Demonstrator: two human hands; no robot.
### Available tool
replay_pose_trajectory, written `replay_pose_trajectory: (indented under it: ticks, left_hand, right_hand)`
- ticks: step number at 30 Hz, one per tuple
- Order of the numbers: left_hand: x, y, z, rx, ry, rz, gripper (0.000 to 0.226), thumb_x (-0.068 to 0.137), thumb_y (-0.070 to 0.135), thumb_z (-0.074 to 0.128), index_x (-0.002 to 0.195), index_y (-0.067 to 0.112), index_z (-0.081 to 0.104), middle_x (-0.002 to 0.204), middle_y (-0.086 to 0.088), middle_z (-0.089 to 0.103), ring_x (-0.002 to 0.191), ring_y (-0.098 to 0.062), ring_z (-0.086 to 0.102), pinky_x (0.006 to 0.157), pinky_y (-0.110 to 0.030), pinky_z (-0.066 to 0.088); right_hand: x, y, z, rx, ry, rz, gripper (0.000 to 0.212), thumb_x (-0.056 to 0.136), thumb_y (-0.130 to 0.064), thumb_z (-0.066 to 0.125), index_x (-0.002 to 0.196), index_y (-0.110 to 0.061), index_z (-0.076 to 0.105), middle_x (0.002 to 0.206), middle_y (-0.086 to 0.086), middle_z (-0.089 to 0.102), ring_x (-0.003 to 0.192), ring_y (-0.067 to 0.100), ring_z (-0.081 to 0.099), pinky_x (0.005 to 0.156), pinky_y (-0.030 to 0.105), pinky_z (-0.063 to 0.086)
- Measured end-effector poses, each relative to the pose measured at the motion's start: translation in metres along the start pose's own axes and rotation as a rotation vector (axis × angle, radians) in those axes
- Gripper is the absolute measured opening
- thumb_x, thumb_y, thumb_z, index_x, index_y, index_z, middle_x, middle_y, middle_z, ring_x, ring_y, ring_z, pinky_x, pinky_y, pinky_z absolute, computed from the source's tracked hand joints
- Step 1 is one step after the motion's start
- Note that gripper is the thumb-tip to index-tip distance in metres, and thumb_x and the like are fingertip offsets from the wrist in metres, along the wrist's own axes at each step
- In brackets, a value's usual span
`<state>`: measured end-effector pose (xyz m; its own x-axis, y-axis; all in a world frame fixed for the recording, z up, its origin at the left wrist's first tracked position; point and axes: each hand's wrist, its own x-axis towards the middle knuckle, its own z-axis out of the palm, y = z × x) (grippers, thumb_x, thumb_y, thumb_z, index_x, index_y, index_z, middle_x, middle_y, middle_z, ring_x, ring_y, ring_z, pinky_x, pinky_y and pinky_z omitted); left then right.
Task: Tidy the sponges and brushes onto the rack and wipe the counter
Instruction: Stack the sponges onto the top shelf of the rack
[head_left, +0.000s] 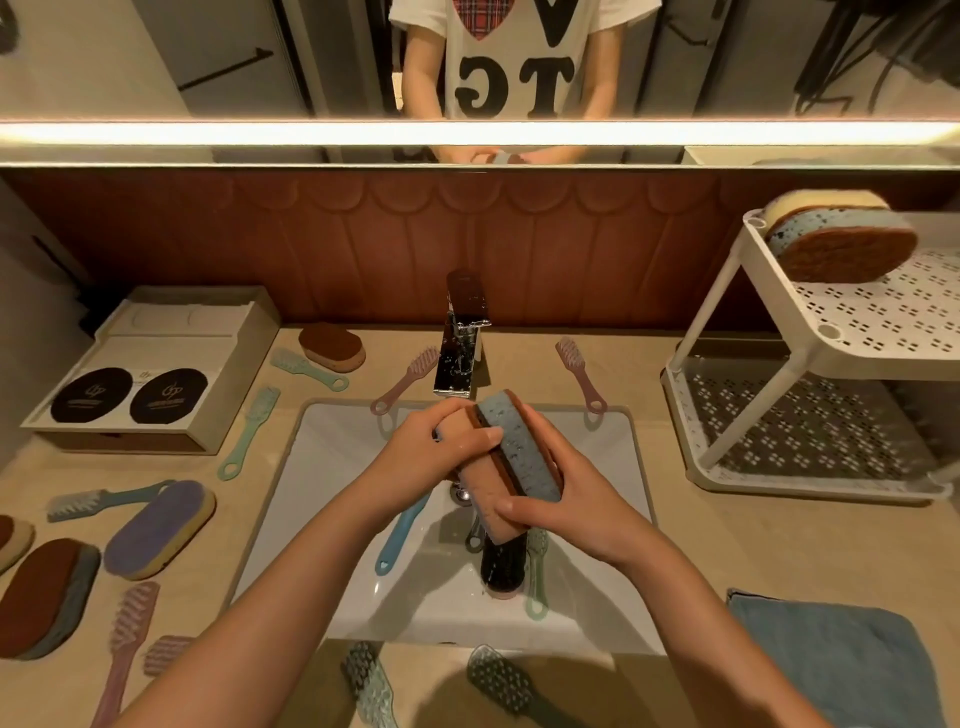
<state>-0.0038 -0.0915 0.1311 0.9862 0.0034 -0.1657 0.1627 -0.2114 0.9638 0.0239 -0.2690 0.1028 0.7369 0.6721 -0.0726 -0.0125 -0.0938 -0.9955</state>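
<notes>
Over the white sink (332, 447), both my hands hold a blue, brown and orange layered sponge (522, 457) just below the chrome tap (461, 343). My left hand (441, 447) grips its upper end and my right hand (566, 504) grips its lower end. One sponge (841, 239) lies on the top shelf of the white two-tier rack (810, 353) at the right. Several sponges, among them a purple one (161, 527) and a brown one (332, 345), and several brushes (249, 434) lie on the beige counter. A blue brush (402, 530) and a green brush (537, 571) lie in the sink.
A folded blue cloth (831, 660) lies at the counter's front right. A cream box with two dark round discs (150, 374) stands at the back left. A dark cylindrical object (501, 569) lies in the sink. A mirror with a light strip runs above the brown backsplash.
</notes>
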Motion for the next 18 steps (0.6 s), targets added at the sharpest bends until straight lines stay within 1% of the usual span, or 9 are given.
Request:
replay_pose_trajectory:
  ticks: [2,6,8,10,11,13,14,16,18]
  left_hand:
    - [0.000,0.003,0.004,-0.056,0.024,-0.048,0.026,0.088,0.025,0.059,0.112,0.016,0.057,0.095,0.000,0.064,0.074,-0.001,0.067,0.063,-0.019,0.056]
    - [0.001,-0.002,0.012,-0.202,0.125,-0.160,0.038,0.087,0.037,0.057,0.120,0.018,0.048,0.107,-0.007,0.064,0.094,-0.018,0.063,0.084,-0.037,0.052]
    - [-0.001,-0.006,0.016,-0.287,0.171,-0.214,0.043,0.084,0.045,0.056,0.120,0.021,0.049,0.116,-0.008,0.062,0.102,-0.017,0.060,0.085,-0.036,0.047]
    - [-0.006,-0.012,0.022,-0.332,0.135,-0.267,0.053,0.074,0.055,0.056,0.117,0.024,0.051,0.117,-0.001,0.062,0.108,-0.014,0.057,0.088,-0.035,0.046]
    - [-0.008,-0.014,0.025,-0.370,0.101,-0.293,0.052,0.072,0.056,0.056,0.113,0.025,0.053,0.113,0.001,0.063,0.106,-0.013,0.057,0.089,-0.035,0.046]
    - [-0.011,-0.016,0.034,-0.455,0.045,-0.318,0.039,0.079,0.048,0.056,0.111,0.026,0.055,0.109,0.002,0.067,0.101,-0.013,0.062,0.089,-0.033,0.049]
    - [-0.010,-0.015,0.037,-0.494,0.034,-0.312,0.037,0.083,0.041,0.056,0.116,0.024,0.055,0.111,0.000,0.068,0.101,-0.014,0.065,0.087,-0.031,0.052]
    - [-0.007,-0.015,0.040,-0.579,0.046,-0.278,0.043,0.086,0.030,0.059,0.127,0.019,0.052,0.117,-0.006,0.067,0.104,-0.018,0.066,0.083,-0.028,0.056]
    - [-0.006,-0.014,0.037,-0.630,0.068,-0.245,0.041,0.087,0.021,0.058,0.127,0.014,0.053,0.116,-0.010,0.067,0.104,-0.020,0.066,0.080,-0.027,0.057]
  right_hand:
    - [0.002,0.000,0.000,0.016,0.034,-0.008,0.080,0.079,-0.012,0.071,0.136,-0.049,0.030,0.136,-0.016,0.046,0.122,0.000,0.049,0.092,0.021,0.049]
    - [0.005,0.000,0.001,0.079,0.135,0.021,0.073,0.080,-0.015,0.070,0.137,-0.044,0.034,0.132,-0.009,0.053,0.118,0.005,0.054,0.089,0.024,0.052]
    - [0.008,0.001,0.001,0.119,0.209,0.042,0.072,0.076,-0.024,0.071,0.137,-0.038,0.038,0.128,-0.005,0.056,0.116,0.011,0.056,0.091,0.032,0.053]
    - [0.010,0.006,0.002,0.166,0.276,0.078,0.073,0.073,-0.028,0.071,0.138,-0.036,0.038,0.127,-0.003,0.058,0.117,0.015,0.056,0.097,0.042,0.050]
    - [0.011,0.008,0.003,0.183,0.288,0.090,0.072,0.075,-0.027,0.071,0.138,-0.036,0.037,0.127,-0.002,0.057,0.118,0.016,0.055,0.099,0.044,0.049]
    - [0.011,0.010,0.008,0.168,0.267,0.088,0.073,0.077,-0.024,0.070,0.140,-0.037,0.034,0.130,-0.003,0.055,0.120,0.015,0.054,0.099,0.040,0.049]
    - [0.011,0.010,0.012,0.151,0.240,0.083,0.077,0.077,-0.022,0.070,0.141,-0.039,0.031,0.132,-0.004,0.053,0.121,0.014,0.053,0.098,0.037,0.049]
    - [0.011,0.011,0.020,0.126,0.171,0.075,0.091,0.074,-0.020,0.072,0.144,-0.043,0.018,0.140,-0.007,0.045,0.127,0.010,0.047,0.101,0.036,0.047]
    - [0.012,0.013,0.023,0.067,0.111,0.068,0.107,0.065,-0.031,0.079,0.143,-0.052,0.007,0.146,-0.010,0.036,0.133,0.010,0.041,0.105,0.040,0.043]
